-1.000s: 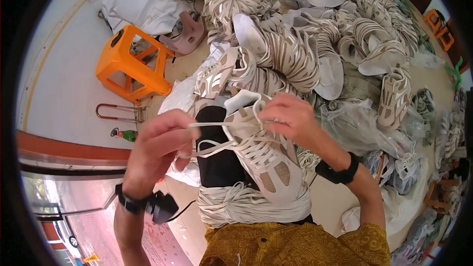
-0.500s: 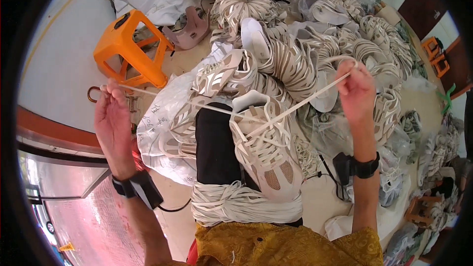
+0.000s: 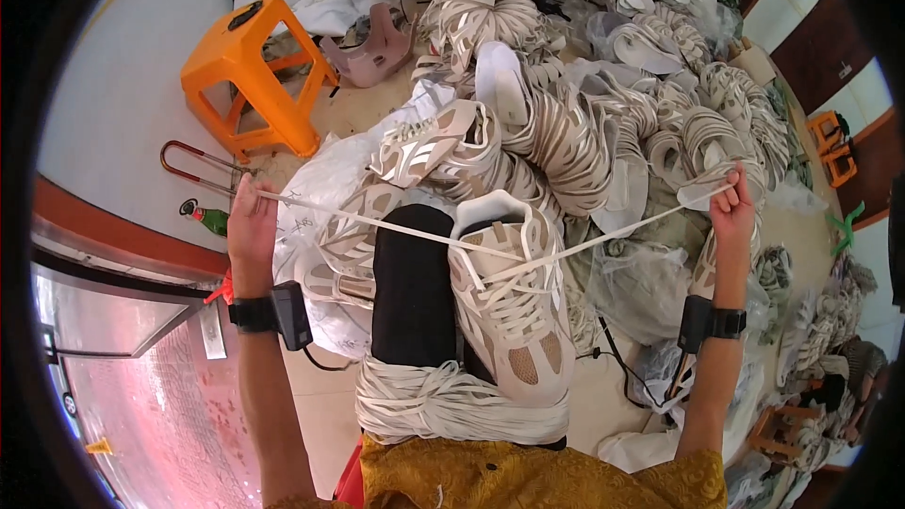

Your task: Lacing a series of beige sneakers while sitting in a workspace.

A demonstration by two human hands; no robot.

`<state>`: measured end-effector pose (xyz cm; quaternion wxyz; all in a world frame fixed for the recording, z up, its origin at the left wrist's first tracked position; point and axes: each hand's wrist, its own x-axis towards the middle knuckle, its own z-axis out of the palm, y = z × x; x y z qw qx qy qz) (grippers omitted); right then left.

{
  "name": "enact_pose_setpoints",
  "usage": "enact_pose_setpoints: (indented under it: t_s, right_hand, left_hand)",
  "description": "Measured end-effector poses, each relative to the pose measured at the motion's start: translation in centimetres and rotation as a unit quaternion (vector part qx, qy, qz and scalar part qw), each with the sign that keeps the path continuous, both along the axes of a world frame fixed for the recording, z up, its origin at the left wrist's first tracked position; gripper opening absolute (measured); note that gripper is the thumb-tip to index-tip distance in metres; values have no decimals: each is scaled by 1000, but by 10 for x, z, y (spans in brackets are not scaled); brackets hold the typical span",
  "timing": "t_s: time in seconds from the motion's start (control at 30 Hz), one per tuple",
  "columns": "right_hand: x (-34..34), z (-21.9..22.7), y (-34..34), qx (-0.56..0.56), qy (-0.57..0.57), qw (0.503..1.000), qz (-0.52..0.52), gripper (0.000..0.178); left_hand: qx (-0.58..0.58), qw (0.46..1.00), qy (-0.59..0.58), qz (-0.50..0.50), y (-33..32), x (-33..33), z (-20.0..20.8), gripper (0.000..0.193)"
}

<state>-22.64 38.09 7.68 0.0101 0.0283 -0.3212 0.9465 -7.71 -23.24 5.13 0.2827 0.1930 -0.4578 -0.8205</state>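
A beige and white sneaker (image 3: pixel 514 311) rests on my lap, toe toward me, with its lace threaded through the eyelets. My left hand (image 3: pixel 253 221) pinches one end of the off-white shoelace (image 3: pixel 377 222), stretched out to the left. The other end is drawn out to the right, pinched in my right hand (image 3: pixel 733 207). Both strands run nearly straight from the top of the sneaker and look taut. Across my thighs, between the sneaker and my body, lies a thick bundle of loose white laces (image 3: pixel 443 401).
Beyond my knees lie a finished-looking sneaker (image 3: pixel 429 146) and long rows of stacked shoe uppers (image 3: pixel 566 146). An orange stool (image 3: pixel 255 75) stands far left, beside a mauve plastic seat (image 3: pixel 375 47). A green bottle (image 3: pixel 209 218) is near my left hand. Clear plastic bags (image 3: pixel 641 278) lie right.
My hands have moved farther apart and a little lower, drawing the lace ends out wider. The view has shifted slightly.
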Motion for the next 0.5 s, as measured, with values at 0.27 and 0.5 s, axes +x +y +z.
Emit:
enact_pose_setpoints:
  t_s: [0.27,0.5]
  right_hand:
    - [19,2,-92,485,127,865,6,16]
    - [82,-5,-244,634,548,538,87,10]
  left_hand:
    - [-167,965,-8,-203,-1,-3,-24,28]
    - [-453,851,-139,-227,181,19,8,8]
